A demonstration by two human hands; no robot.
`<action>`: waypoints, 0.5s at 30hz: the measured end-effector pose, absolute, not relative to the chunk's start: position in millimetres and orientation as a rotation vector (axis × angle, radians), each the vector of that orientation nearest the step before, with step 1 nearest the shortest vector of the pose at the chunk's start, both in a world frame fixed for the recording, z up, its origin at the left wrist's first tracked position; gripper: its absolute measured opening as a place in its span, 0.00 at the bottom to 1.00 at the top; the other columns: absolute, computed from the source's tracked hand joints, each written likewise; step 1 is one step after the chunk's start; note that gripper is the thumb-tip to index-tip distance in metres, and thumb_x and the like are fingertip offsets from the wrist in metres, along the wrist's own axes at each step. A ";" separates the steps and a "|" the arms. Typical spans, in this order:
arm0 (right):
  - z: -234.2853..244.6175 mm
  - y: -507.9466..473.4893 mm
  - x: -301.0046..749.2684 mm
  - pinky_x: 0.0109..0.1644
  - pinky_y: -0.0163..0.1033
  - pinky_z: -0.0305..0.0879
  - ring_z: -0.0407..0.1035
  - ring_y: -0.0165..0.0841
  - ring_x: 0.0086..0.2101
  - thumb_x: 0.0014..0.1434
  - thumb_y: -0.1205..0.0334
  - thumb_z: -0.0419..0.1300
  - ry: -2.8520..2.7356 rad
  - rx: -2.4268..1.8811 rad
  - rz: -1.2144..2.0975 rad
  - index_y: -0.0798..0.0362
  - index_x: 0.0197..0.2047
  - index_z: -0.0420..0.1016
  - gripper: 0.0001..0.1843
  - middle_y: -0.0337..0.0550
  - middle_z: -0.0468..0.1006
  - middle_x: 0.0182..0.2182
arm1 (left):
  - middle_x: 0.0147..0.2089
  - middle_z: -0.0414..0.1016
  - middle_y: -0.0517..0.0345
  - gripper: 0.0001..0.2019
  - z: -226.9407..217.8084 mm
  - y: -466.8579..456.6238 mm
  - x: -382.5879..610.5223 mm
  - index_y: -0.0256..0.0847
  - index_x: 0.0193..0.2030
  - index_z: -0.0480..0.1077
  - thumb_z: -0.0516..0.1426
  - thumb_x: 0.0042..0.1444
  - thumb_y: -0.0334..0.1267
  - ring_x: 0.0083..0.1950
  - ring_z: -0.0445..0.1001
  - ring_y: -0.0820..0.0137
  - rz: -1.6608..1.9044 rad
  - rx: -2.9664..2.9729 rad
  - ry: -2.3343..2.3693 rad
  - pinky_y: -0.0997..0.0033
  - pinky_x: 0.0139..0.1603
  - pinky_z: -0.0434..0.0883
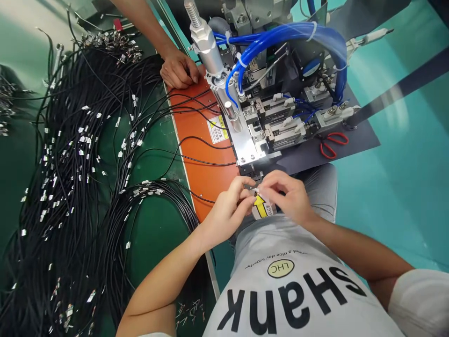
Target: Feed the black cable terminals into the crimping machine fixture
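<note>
Item: your left hand [228, 210], curled before the machine [245, 147], by the near end of the orange plate [196, 175]; thumb and forefinger bent toward each other.
Item: your right hand [289, 196], facing it, fingertips blurred and bunched. Whether the fingers of either hand are clamped on anything, you cannot tell.
Item: one small pale piece [257, 190], between your two hands, too blurred to identify.
Item: yellow arrow label [260, 206], just below your fingers.
Item: black cables, looped bundle [182, 206], at the right edge of the green counter [154, 238], to your left.
Item: black cables, large heap [80, 187] with silvery ends, along the counter's left side.
Item: several single cables [206, 163], running from the counter across the orange plate toward the machine.
Item: a co-worker's hand [179, 70], resting at the plate's far left corner.
Item: red-handled scissors [329, 147], on the dark sheet [361, 135], right of the machine.
</note>
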State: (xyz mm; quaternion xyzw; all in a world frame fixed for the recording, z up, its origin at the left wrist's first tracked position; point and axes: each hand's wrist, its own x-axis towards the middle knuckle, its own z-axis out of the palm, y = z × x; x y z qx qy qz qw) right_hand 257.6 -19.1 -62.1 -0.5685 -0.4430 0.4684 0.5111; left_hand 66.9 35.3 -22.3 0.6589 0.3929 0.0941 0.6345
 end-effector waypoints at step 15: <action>-69.0 -7.0 266.2 0.25 0.32 0.58 0.59 0.23 0.21 0.54 0.52 0.70 -0.776 -1.244 1.692 0.54 0.33 0.76 0.14 0.35 0.73 0.25 | 0.29 0.68 0.63 0.15 -30.8 31.7 64.0 0.44 0.57 0.60 0.54 0.66 0.43 0.34 0.70 0.72 0.360 1.262 0.877 0.72 0.37 0.71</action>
